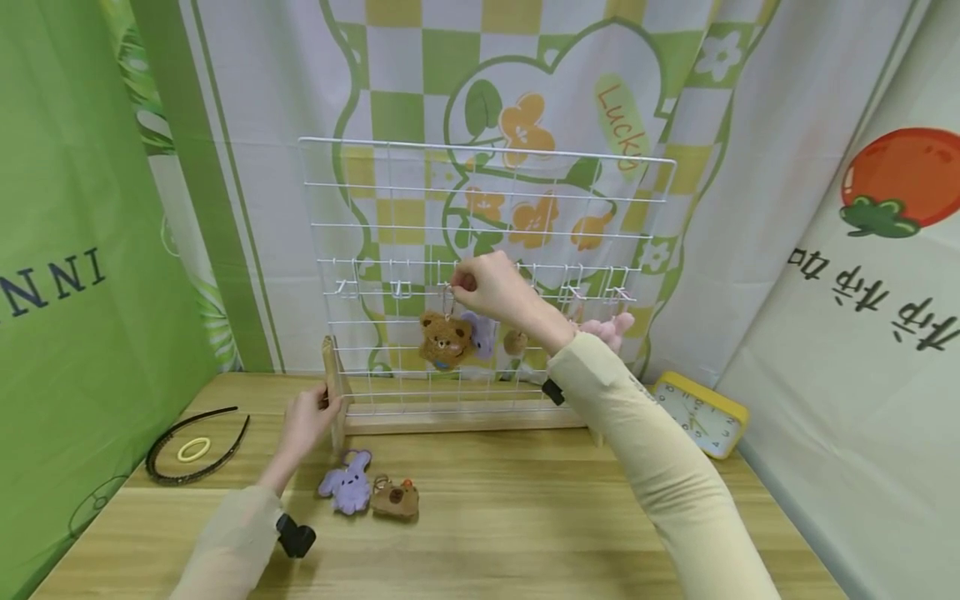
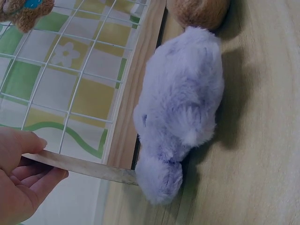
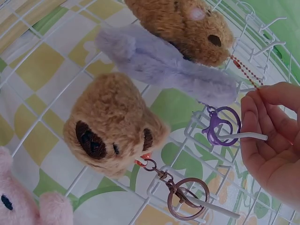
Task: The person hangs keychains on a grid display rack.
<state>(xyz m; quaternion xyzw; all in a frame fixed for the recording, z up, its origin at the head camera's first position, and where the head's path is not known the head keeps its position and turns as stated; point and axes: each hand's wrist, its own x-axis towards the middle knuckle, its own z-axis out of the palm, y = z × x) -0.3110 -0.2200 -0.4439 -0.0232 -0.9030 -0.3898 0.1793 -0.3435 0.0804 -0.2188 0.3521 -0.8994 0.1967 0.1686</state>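
My right hand (image 1: 491,287) pinches the thin ball chain (image 3: 245,70) of a brown bear plush keychain (image 1: 442,337) in front of a white wire grid rack (image 1: 487,150). Beside the bear hang a purple plush keychain (image 3: 164,63) on a purple clasp ring (image 3: 238,123) and a light brown plush keychain (image 3: 112,122) on a bronze-coloured ring. With my left hand (image 1: 306,421) I grip the rack's wooden side foot (image 1: 335,392), thumb on one face and fingers on the other. Near that foot, another purple plush (image 1: 348,483) lies on the table beside a brown plush (image 1: 397,500).
Pink plush (image 1: 607,329) hangs at the rack's right. White hooks (image 1: 401,289) stick out left of the bear. A yellow clock (image 1: 701,415) stands at the table's back right. At the left lie a dark headband (image 1: 161,477) and a yellow ring (image 1: 193,450). Printed curtains surround the table.
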